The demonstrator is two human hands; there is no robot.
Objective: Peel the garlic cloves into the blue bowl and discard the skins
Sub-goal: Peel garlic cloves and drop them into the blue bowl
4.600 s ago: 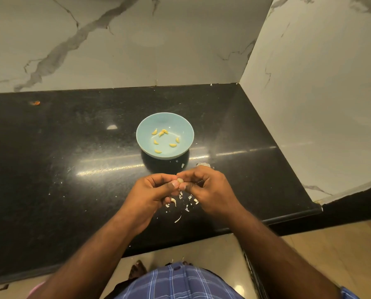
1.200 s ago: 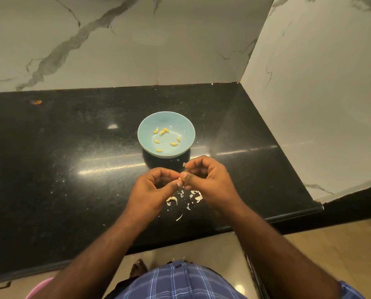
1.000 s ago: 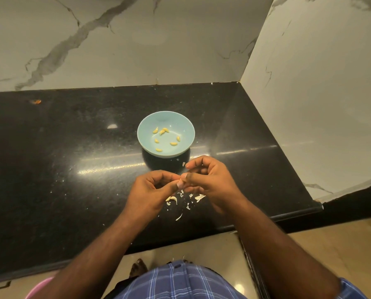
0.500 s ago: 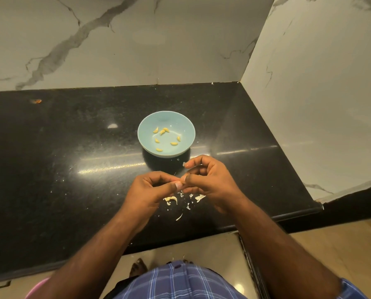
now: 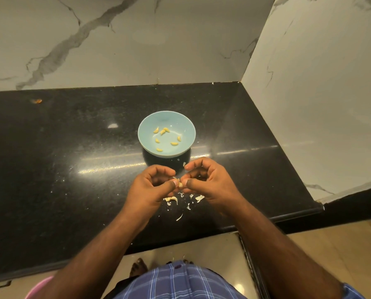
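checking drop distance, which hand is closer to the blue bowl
Right. The right hand has its fingertips just below the blue bowl rim; the left hand sits slightly lower and left.

1. A black, speckled stone desk fills the middle of the view, glossy, with a long streak of reflected light across it.
2. Behind it, on the far side, rises a white marble wall with grey veins.
3. A second white marble wall meets it at the far right corner and runs along the desk's right side.
4. Below the near edge of the desk lies a beige tiled floor.
5. A small orange speck sits far left on the desk.
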